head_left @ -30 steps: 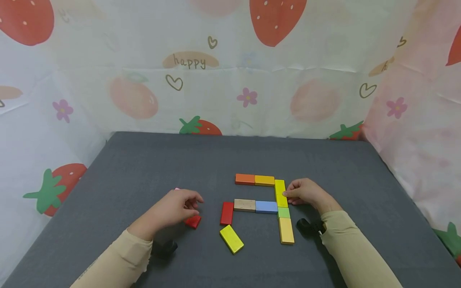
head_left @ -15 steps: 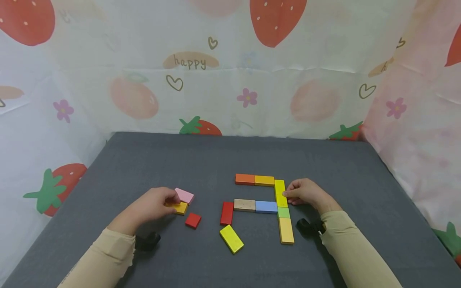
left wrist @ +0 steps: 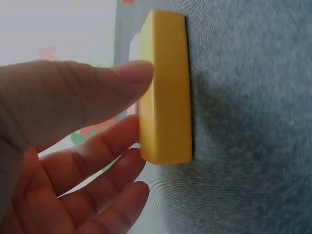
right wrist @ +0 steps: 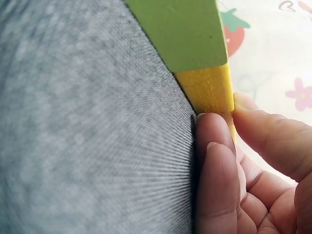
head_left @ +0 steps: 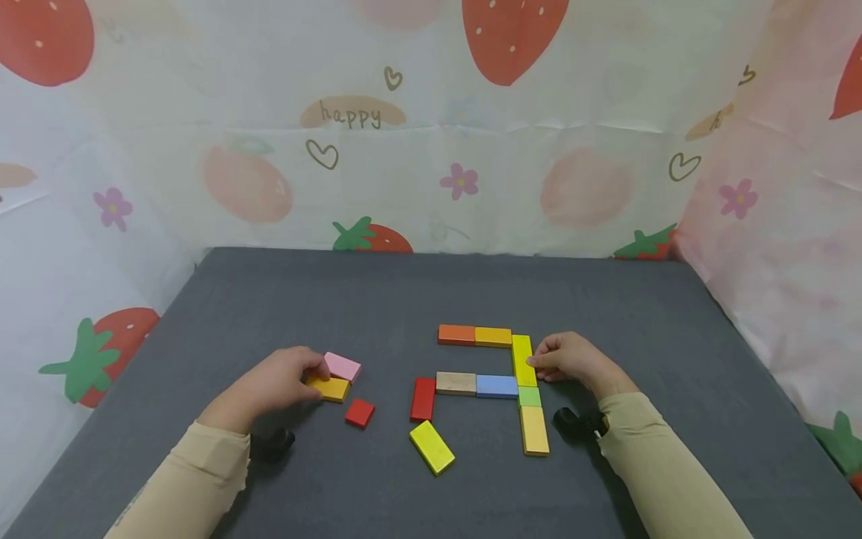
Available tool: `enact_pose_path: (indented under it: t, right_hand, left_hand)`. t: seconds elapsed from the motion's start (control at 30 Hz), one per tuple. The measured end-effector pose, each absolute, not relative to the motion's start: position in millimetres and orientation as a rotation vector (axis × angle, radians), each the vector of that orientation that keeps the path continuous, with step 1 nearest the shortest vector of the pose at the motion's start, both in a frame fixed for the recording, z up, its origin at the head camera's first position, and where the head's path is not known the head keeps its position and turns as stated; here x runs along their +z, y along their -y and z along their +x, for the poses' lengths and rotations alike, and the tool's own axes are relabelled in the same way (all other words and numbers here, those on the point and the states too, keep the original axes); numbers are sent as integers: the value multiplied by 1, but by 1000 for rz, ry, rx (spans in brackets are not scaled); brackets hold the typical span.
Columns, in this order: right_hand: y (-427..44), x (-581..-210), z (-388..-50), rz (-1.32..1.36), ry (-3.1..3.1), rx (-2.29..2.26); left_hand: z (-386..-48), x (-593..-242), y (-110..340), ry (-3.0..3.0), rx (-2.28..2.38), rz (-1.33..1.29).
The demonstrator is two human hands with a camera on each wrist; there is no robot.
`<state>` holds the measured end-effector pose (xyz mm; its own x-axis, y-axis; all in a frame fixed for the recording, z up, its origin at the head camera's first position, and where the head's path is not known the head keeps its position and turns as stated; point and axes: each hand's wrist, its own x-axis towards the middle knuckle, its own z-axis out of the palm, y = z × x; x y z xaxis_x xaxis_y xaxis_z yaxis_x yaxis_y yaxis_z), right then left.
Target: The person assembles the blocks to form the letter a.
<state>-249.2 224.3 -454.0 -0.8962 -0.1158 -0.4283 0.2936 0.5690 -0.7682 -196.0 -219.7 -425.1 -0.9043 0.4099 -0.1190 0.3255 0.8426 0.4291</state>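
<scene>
My left hand [head_left: 279, 382] is at the left end of a yellow-orange block [head_left: 331, 389] lying flat on the table. In the left wrist view, its thumb rests on the edge of that block [left wrist: 170, 87], with the index finger against the other side. A pink block [head_left: 343, 367] lies behind it, and a small red block [head_left: 360, 412] to its front right. My right hand [head_left: 581, 361] pinches the side of a long yellow block [head_left: 521, 359], thumb on top and curled fingers beside it. In the right wrist view, a green block [right wrist: 190, 34] adjoins that yellow block.
The laid-out pattern also has an orange block [head_left: 456, 335], an amber block [head_left: 493, 337], a wooden block [head_left: 456, 384], a blue block [head_left: 497, 386], a red block [head_left: 423, 399] and a tan-yellow block [head_left: 535, 430]. A loose yellow block [head_left: 432, 448] lies in front on the dark grey table [head_left: 350, 292].
My left hand has moved left from over the small red block to the yellow-orange block, uncovering the red and pink ones. My right hand stays at the long yellow block.
</scene>
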Motion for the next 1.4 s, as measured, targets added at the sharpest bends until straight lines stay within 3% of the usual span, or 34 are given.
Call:
enact_pose_path:
  t: [0.6, 1.4]
  right_hand:
    - [-224, -451, -249, 135, -2364, -1264]
    - [-223, -449, -248, 150, -2369, -1260]
  left_hand:
    - [-195, -432, 220, -2781, 585, 610]
    - [-191, -411, 200, -2754, 655, 678]
